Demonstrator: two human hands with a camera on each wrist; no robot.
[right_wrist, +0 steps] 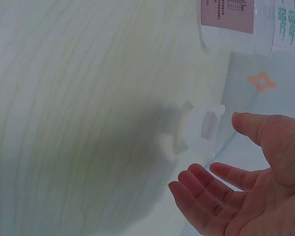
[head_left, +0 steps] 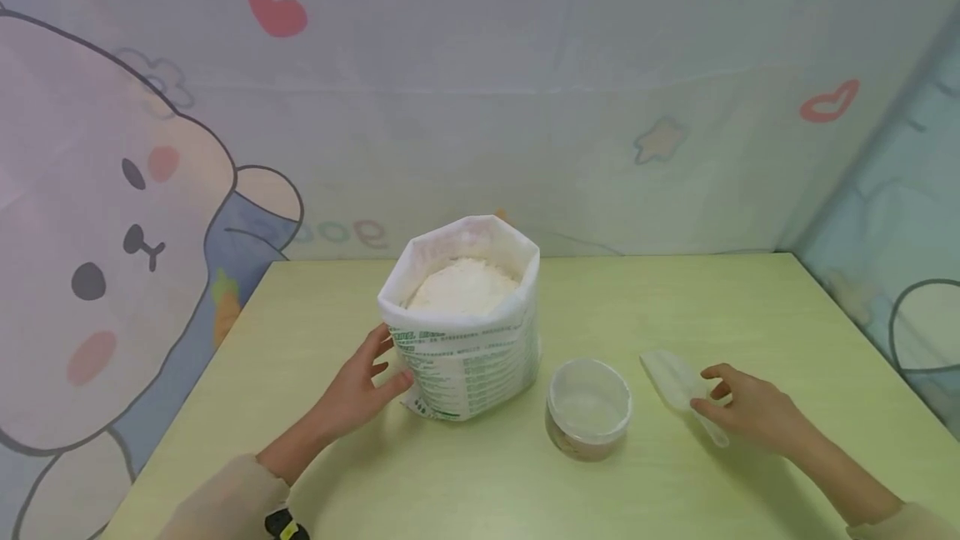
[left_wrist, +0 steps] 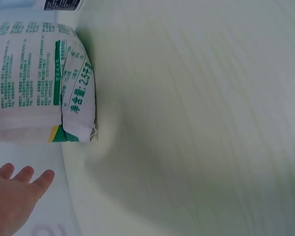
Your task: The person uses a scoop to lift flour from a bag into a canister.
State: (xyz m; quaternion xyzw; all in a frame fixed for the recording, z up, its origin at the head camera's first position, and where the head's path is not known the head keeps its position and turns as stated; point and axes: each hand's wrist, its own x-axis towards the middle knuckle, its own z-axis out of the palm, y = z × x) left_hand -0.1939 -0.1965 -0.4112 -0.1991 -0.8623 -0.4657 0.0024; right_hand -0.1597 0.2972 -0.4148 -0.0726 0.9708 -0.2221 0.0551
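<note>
A white bag of flour-like powder [head_left: 465,365] with green print stands upright, its top rolled back. My left hand [head_left: 360,386] is at the bag's left side, thumb toward its front; the left wrist view shows those fingers [left_wrist: 27,174] extended and apart from the bag [left_wrist: 24,78]. Over the handle of a translucent plastic scoop [head_left: 672,382] hovers my right hand [head_left: 757,411], thumb and fingers parted. In the right wrist view the scoop [right_wrist: 201,129] lies on the table just beyond the spread fingers. Neither hand grips anything.
A clear round tub [head_left: 588,411] with its top uncovered stands between the bag and the scoop. Everything rests on a pale wood-grain table [head_left: 465,490]. Behind it hangs a cloth backdrop [head_left: 480,107] printed with a cartoon bear and hearts.
</note>
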